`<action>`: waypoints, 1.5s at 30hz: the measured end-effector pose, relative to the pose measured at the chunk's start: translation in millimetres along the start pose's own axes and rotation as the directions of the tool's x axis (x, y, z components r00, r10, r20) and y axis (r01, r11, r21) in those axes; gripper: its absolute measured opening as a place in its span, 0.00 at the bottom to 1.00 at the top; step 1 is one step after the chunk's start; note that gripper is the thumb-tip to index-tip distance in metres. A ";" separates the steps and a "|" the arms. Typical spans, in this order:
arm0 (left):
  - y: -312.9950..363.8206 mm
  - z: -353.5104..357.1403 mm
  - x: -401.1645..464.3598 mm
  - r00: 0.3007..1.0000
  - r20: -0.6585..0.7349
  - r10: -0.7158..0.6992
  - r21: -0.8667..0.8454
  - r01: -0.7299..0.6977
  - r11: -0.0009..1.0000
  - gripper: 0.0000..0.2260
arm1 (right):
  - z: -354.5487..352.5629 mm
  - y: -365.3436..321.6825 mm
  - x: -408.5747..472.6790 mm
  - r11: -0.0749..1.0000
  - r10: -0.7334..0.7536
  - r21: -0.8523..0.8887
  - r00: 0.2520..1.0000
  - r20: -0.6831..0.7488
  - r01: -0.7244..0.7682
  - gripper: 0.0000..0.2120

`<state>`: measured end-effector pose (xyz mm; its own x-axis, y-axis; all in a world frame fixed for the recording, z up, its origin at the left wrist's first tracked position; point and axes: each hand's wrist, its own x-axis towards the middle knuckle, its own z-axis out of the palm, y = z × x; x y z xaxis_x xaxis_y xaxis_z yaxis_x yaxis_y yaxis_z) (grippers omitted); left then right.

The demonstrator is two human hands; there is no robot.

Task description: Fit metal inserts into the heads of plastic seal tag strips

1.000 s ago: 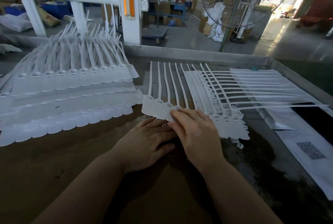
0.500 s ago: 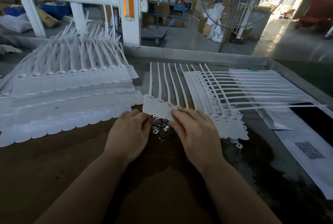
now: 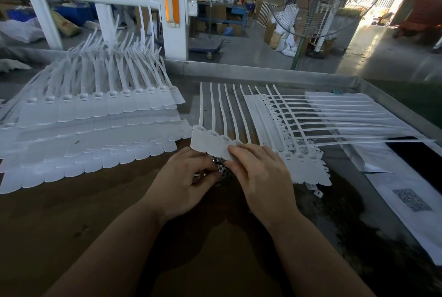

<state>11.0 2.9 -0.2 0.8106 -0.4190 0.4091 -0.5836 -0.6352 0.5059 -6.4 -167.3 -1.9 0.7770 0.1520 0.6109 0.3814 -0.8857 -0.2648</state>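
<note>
Between both hands, metal inserts (image 3: 221, 172) piled on table (image 3: 71, 225); left hand (image 3: 184, 182) fingers curled, pinching insert; right hand (image 3: 260, 172) fingers flat, pressing seal tag strip (image 3: 210, 141).

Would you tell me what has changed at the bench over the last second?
The left hand slid left off the pile of metal inserts, uncovering it, and now curls its fingers at the pile's edge. The right hand stayed resting on the tag strip heads; the stacks did not move.
</note>
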 end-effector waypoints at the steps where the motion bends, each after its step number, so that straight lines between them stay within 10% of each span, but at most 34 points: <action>1: 0.9 -0.8 -0.3 0.998 0.048 0.040 -0.029 -0.039 0.999 0.05 | -0.3 0.1 -0.3 1.000 -0.002 0.000 1.000 -0.003 0.002 0.19; 14: -4.6 8.4 1.8 0.981 0.185 0.051 0.099 -0.071 0.993 0.18 | -0.8 -0.1 -1.8 1.000 0.001 -0.011 1.000 0.010 -0.001 0.16; 24: -0.6 4.3 0.8 0.997 0.040 -0.064 0.011 0.064 0.998 0.06 | 1.6 1.3 -1.2 1.000 -0.012 -0.010 1.000 -0.016 0.011 0.14; 45: -6.2 6.0 2.8 0.969 -0.124 -0.211 0.047 0.219 0.975 0.13 | 1.2 1.7 -1.7 1.000 -0.004 -0.019 1.000 0.000 0.004 0.14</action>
<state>17.2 1.8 -6.8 0.9033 -0.1912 0.3841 -0.3894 -0.7411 0.5469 -6.5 -168.6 -4.4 0.7756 0.1561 0.6117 0.3752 -0.8932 -0.2478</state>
